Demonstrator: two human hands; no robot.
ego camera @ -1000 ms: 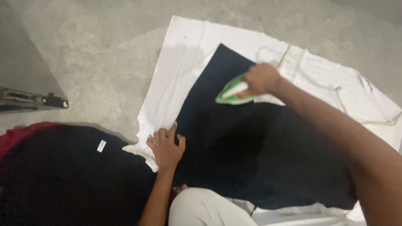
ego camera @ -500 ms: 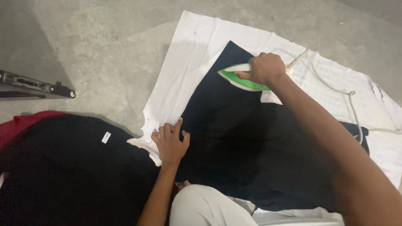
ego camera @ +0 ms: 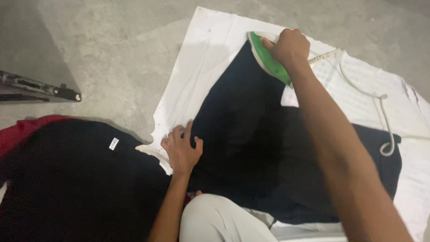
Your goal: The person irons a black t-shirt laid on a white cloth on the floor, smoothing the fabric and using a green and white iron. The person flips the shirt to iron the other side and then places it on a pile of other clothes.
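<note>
A dark navy garment [ego camera: 251,148] lies spread on a white sheet [ego camera: 201,58] on the concrete floor. My right hand [ego camera: 289,45] grips a green and white iron [ego camera: 267,58] resting at the garment's far corner. My left hand [ego camera: 181,150] lies flat with fingers spread on the garment's near left edge, partly over the sheet. The iron's white cord [ego camera: 380,107] trails to the right across the sheet and curls over the garment's right side.
A pile of black clothing [ego camera: 76,179] with a small white tag lies at the left, with red fabric [ego camera: 22,132] under it. A dark metal bar [ego camera: 40,89] lies on the floor at far left. My light-trousered knee [ego camera: 219,222] is at the bottom.
My right hand has pushed the iron away from me along the garment to its far corner. My left hand has stayed pressed on the near left edge.
</note>
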